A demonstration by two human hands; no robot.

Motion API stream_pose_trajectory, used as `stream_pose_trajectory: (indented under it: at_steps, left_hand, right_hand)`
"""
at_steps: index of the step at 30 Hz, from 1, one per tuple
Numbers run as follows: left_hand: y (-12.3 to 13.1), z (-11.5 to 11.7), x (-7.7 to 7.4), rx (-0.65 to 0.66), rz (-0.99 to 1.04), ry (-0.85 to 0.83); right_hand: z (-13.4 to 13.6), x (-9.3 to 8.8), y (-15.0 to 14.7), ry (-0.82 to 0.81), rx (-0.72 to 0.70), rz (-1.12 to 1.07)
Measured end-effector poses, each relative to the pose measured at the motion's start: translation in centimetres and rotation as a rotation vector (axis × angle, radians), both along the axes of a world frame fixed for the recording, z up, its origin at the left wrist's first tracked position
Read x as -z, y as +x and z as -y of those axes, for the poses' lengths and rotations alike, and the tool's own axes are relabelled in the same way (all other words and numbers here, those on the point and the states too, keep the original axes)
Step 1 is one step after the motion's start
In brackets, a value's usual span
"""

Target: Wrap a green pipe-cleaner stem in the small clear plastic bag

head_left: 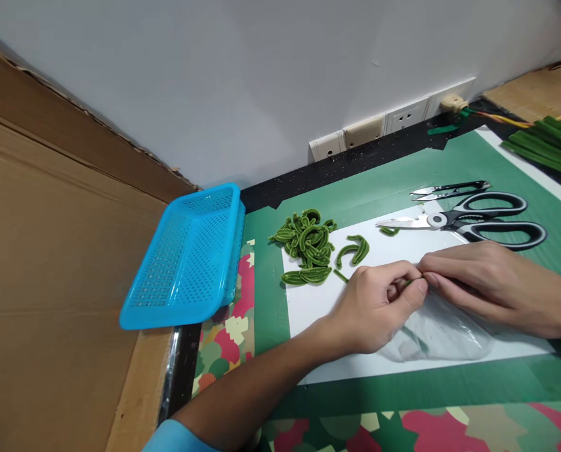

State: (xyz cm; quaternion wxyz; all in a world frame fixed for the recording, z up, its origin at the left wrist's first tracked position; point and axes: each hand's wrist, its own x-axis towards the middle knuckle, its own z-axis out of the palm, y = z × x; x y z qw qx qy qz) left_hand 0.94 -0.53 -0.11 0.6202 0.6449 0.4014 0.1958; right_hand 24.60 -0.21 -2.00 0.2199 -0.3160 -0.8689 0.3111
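My left hand [384, 304] is closed, thumb and forefinger pinched together above the white sheet [303, 314]. A thin green chenille stem [340, 276] shows at the back of that hand, partly hidden by it. My right hand [487, 279] meets it fingertip to fingertip, also pinched, with a small bit of green between the two. Most of what they hold is covered by the fingers. Beneath both hands lies a clear plastic bag [463, 339]. Left of them is a heap of bent green chenille pieces [311, 238], with a curved pair [355, 251] beside it.
Large black-and-grey scissors [450, 220] and small thread snips [450, 190] lie beyond my right hand. A blue plastic basket [181, 263] stands at the left by cardboard [49, 282]. Long green stems [548, 147] lie far right, near wall sockets [405, 117].
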Motion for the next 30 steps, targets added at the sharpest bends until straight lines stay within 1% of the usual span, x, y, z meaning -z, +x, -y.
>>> stream_pose_trajectory:
  at_steps: [11, 17, 21, 27, 30]
  left_hand:
    - [0.07, -0.03, -0.06, 0.002, -0.005, 0.011]
    - [0.0, -0.02, 0.04, 0.004, 0.018, 0.014]
    - [-0.07, -0.04, 0.08, 0.007, 0.028, 0.01]
    - [-0.07, -0.03, 0.07, 0.009, 0.024, 0.006]
    - [-0.04, -0.04, 0.03, 0.012, 0.017, 0.006]
  right_hand:
    - [0.06, -0.01, 0.13, -0.015, 0.003, -0.002]
    - [0.0, 0.27, 0.15, 0.075, -0.014, -0.002]
    - [-0.1, 0.11, 0.07, 0.093, -0.006, 0.003]
    - [0.01, -0.19, -0.03, 0.072, -0.011, 0.012]
    - [0.32, -0.4, -0.17, 0.041, 0.028, 0.023]
